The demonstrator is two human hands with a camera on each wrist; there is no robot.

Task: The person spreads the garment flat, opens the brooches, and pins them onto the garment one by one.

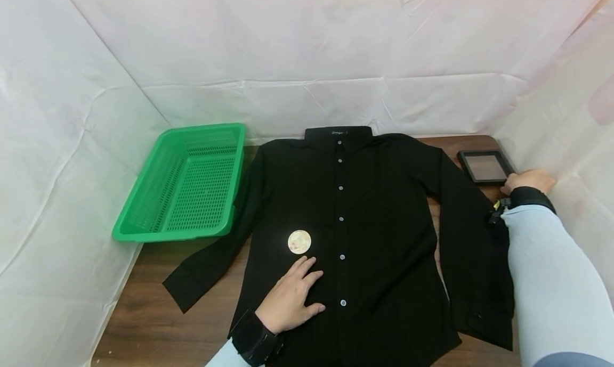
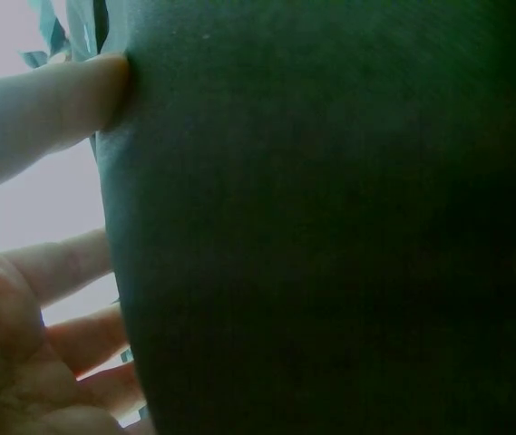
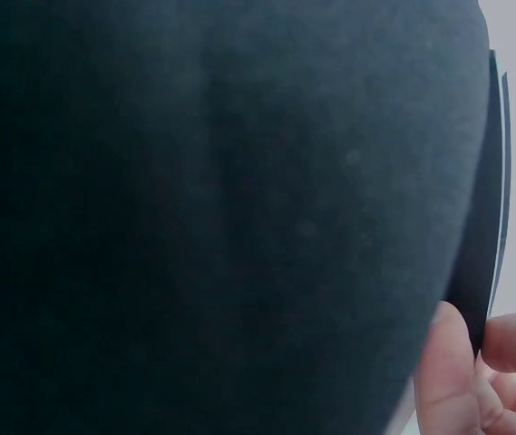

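A long-sleeved black button-up shirt lies spread front side up, collar at the far end. On its chest is a round pale disc with faint reddish marks. My left hand rests on the shirt just below the disc, fingers spread; in the left wrist view its thumb touches dark cloth. At the far right, my right hand pinches the near right corner of a black-rimmed rectangular frame with a greyish panel. Thumb and finger meet on its dark edge in the right wrist view.
A green perforated plastic basket stands at the left, beside one shirt sleeve. The brown wooden table shows around the shirt. White sheeting hangs behind and on both sides, close to the right hand.
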